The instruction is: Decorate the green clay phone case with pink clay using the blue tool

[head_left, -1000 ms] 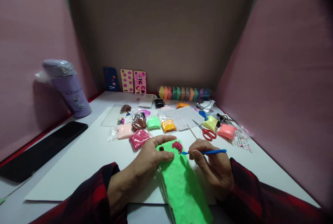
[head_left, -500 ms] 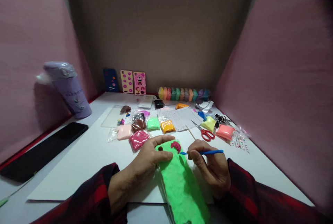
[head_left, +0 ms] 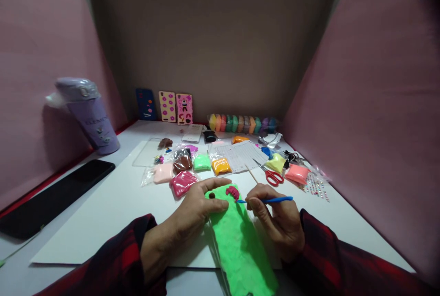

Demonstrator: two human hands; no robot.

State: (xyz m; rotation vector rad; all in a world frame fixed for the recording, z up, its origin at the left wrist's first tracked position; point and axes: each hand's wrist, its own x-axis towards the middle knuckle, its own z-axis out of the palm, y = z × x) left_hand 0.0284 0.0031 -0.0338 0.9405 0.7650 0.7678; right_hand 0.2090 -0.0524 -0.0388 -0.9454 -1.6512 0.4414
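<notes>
My left hand (head_left: 195, 206) grips the upper left edge of a phone case (head_left: 240, 245) coated in bright green clay, its thumb lying on the face. A dark red-pink clay piece (head_left: 233, 192) is stuck near the top of the case, and a small brown clay ball (head_left: 211, 195) sits by the left thumb. My right hand (head_left: 275, 216) pinches a blue modelling tool (head_left: 278, 200). The tool's tip is at the lower right edge of the red-pink piece, close to or touching it.
Beyond the hands lie clay packets, such as a dark pink one (head_left: 184, 183), and red-handled scissors (head_left: 274, 177). A purple bottle (head_left: 94, 122) and a black phone (head_left: 58, 197) are on the left. Decorated phone cases (head_left: 167, 106) lean at the back; a pack of coloured clay (head_left: 242, 124) lies nearby.
The tool has tilted and shifted very slightly, with its tip a little higher beside the red-pink clay. Both hands keep their grips; the view has moved slightly.
</notes>
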